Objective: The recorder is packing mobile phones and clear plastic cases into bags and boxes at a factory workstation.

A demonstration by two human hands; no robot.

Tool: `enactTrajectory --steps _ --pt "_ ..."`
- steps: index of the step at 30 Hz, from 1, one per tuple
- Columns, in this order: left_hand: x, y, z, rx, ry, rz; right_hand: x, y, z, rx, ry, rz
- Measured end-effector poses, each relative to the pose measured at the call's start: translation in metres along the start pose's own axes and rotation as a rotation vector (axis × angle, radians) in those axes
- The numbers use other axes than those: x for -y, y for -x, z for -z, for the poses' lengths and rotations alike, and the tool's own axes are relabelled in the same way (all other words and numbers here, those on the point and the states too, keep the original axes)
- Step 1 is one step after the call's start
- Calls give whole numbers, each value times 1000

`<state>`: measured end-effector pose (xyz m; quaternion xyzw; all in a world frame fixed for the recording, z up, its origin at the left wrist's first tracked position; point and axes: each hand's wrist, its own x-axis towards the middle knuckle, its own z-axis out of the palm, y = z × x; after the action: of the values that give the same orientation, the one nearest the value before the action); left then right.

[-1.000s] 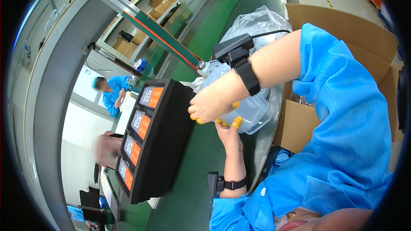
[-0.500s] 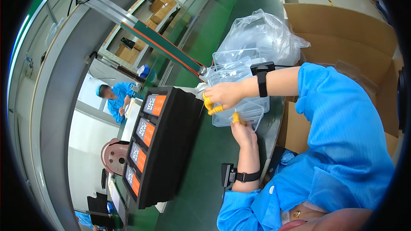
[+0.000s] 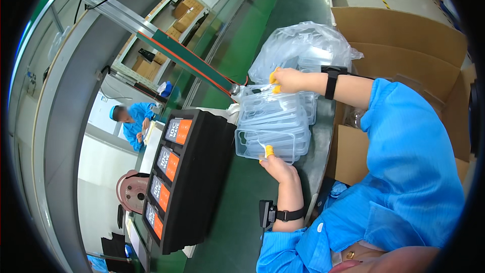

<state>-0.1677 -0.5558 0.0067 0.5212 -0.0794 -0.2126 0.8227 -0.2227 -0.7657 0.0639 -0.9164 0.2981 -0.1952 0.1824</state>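
We locate the clear, rectangular plastic box (image 3: 247,143) at the lower end of the translucent plastic box stack (image 3: 275,112) over the green table (image 3: 237,212). We note its long axis running crosswise to the table, one short end toward the black rack (image 3: 202,172). We see the left hand (image 3: 279,169) pinching its lower rim between yellow-capped fingers. The right hand (image 3: 290,80), fingers slightly parted, meets the stack's upper end beside the clear plastic bag (image 3: 308,40); we cannot tell whether it grips anything.
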Motion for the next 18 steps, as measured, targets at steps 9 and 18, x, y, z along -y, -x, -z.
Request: enactTrajectory --steps 9,18 --pt "-5 -43 14 55 -104 -42 16 -2 8 -171 -418 -39" --pt "-10 -39 33 -12 -118 -15 -82 29 59 125 659 -235"
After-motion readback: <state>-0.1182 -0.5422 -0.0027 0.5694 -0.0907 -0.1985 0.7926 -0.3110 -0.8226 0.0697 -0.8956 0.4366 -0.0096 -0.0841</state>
